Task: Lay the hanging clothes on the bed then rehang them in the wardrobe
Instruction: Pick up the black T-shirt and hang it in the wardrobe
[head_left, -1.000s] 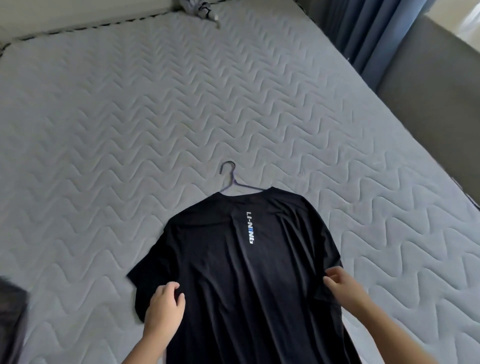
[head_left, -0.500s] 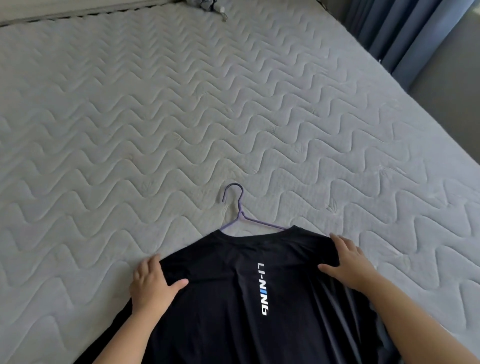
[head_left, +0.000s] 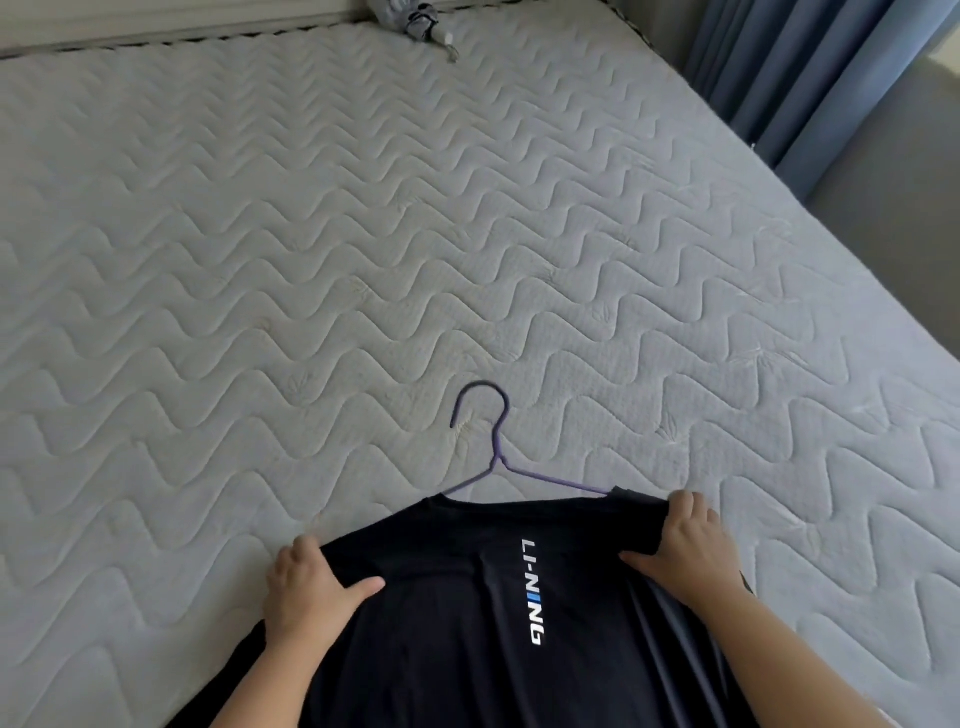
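Black shirt (head_left: 457, 649) lies flat on the bed (head_left: 311, 249), lower centre of frame, back side up, collar toward the top. Its lower part runs off the bottom edge. White and blue lettering (head_left: 532, 590) runs down the back, a bit right of centre.

Purple wire hanger (head_left: 500, 460) is inside the shirt. Hook and neck stick out past the collar and rest on the bed, with the hook opening toward the left. One arm shows bare on the right up to the shoulder; the rest is hidden under fabric.

Left hand (head_left: 306, 587), lower left, is on one shoulder of the shirt. The thumb is spread on top of the fabric and the fingers are curled over the shoulder edge, grasping the shirt. Right hand (head_left: 691, 551), lower right, grasps the other shoulder the same way: thumb on the fabric, fingers wrapped over the edge, cloth bunched just beside them. Both forearms enter from the bottom edge and lie over the shirt.

The bed is a grey mattress with wavy quilting and fills most of the frame. A small grey bundle (head_left: 410, 15) sits top centre at the bed's far edge; cannot tell what it is. Blue curtain (head_left: 810, 78) hangs upper right, beside the bed.
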